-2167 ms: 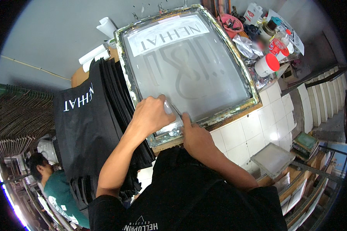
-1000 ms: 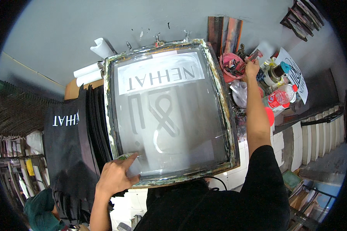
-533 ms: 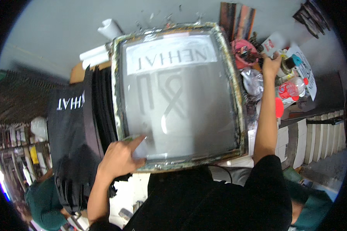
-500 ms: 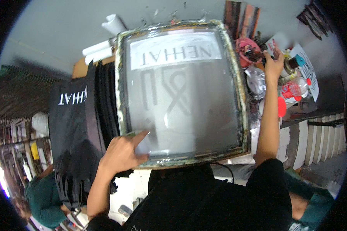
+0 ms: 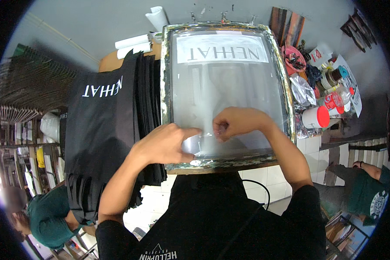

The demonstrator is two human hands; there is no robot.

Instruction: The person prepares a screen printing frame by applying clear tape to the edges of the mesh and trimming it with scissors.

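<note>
A screen-printing frame (image 5: 286, 80) with a worn, paint-crusted edge lies in front of me, its grey translucent mesh (image 5: 247, 89) facing up. Across the far part of the mesh runs a white panel (image 5: 221, 48) with mirrored lettering. My left hand (image 5: 162, 143) rests over the frame's lower left corner, thumb and forefinger spread apart on the mesh. My right hand (image 5: 236, 123) is over the near middle of the mesh with its fingers curled closed; what they hold, if anything, is hidden.
Black printed fabric bags (image 5: 99, 117) are stacked on the left. Paper rolls (image 5: 134, 45) lie behind them. A pink bowl (image 5: 294, 60), a red-lidded tub (image 5: 315, 117) and jars crowd the right side. Co-workers in green shirts are at the left (image 5: 52, 216) and right (image 5: 368, 190).
My right hand has come from the bottles at the right to the near mesh and closed. My left hand stays at the lower left corner. The view has shifted.
</note>
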